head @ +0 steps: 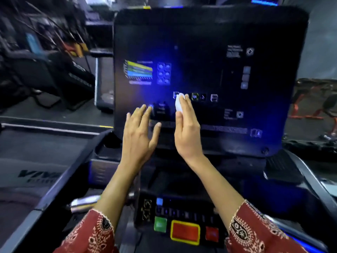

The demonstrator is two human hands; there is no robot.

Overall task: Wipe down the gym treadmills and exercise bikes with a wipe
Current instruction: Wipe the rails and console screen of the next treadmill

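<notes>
A treadmill's large black console screen (228,70) fills the upper middle of the head view, with lit icons on it. My right hand (187,128) is raised against the lower screen and holds a small white wipe (178,103) between thumb and fingers, its edge showing past my palm. My left hand (140,132) hovers just left of it with fingers spread and straight, holding nothing, its fingertips near the screen's lower edge. Whether those fingertips touch the screen is unclear.
Below the screen sits a control panel with a green button (160,224), a large red button (185,231) framed in yellow and a smaller red one (212,234). Another treadmill deck (36,172) lies at left. Dark gym machines (54,70) stand behind; orange frames (313,106) at right.
</notes>
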